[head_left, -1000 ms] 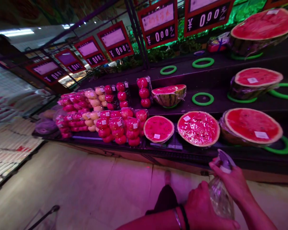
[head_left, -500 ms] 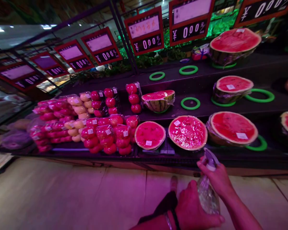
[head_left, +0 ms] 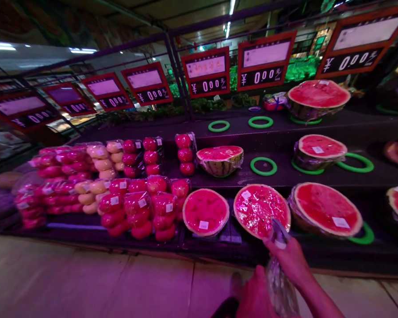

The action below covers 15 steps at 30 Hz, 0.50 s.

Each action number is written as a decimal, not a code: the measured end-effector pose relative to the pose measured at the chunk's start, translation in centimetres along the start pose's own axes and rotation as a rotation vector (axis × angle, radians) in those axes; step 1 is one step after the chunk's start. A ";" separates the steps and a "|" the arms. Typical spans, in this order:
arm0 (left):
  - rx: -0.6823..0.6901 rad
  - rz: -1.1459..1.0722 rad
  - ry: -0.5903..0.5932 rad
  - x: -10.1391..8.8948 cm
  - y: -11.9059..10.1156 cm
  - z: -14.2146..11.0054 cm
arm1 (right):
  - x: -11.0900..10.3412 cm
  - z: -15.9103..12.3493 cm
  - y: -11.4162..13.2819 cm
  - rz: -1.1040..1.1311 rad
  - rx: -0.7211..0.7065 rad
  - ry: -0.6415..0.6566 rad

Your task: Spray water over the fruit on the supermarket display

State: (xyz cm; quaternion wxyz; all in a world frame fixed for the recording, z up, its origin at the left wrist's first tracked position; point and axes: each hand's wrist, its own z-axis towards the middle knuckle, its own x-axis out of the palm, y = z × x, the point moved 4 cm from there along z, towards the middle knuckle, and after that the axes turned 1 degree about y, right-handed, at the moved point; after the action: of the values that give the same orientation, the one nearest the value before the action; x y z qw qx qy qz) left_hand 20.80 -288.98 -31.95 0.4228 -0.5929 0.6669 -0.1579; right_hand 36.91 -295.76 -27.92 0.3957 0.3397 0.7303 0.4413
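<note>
My right hand [head_left: 290, 260] is closed round the neck and trigger of a clear spray bottle [head_left: 278, 282]. The bottle's pale nozzle overlaps the lower right rim of a plastic-wrapped watermelon half [head_left: 258, 205] in my view; whether it touches cannot be made out. My left hand [head_left: 257, 293] grips the side of the bottle's body, partly cut off by the bottom edge. Other wrapped halves lie on either side: a smaller watermelon half [head_left: 205, 205] to the left and a larger watermelon half [head_left: 328, 205] to the right, each with a white label.
Wrapped packs of red fruit [head_left: 141, 210] and paler packs [head_left: 101, 159] fill the left of the stepped black shelf [head_left: 166, 121]. More watermelon halves and green rings [head_left: 263, 166] sit on the upper steps. Price signs [head_left: 207, 73] hang behind. Pale floor tiles [head_left: 86, 274] lie in front.
My view has tilted up, so the shelf sits lower in it. Both hands and the spray bottle have shifted slightly left, and the nozzle now overlaps the middle watermelon half.
</note>
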 end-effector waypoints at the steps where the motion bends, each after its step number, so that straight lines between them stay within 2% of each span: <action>1: -0.053 0.007 -0.018 -0.8 -0.7 0.2 | 0.4 0.6 1.0 -0.017 -0.010 0.030; 3: -0.112 0.001 -0.025 -2.6 -2.3 0.5 | 1.3 1.9 3.3 -0.042 -0.059 0.079; 5: -0.074 -0.036 -0.041 -5.0 -4.0 0.9 | 2.2 3.2 6.0 -0.066 -0.130 0.072; 8: 0.083 -0.094 -0.118 -8.6 -5.6 1.9 | 3.9 5.0 10.1 -0.141 -0.246 0.046; 11: 0.241 -0.098 -0.238 -11.9 -6.7 3.0 | 6.1 6.8 14.1 -0.167 -0.345 0.081; 15: 0.361 -0.144 -0.346 -15.8 -8.5 3.8 | 9.0 9.4 18.5 -0.186 -0.417 0.125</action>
State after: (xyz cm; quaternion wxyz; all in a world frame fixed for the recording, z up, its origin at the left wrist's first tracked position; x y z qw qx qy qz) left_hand 28.30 -275.36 -22.24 0.6173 -0.5719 0.5018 -0.2002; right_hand 43.78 -277.63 -16.32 0.4505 0.1538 0.6744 0.5644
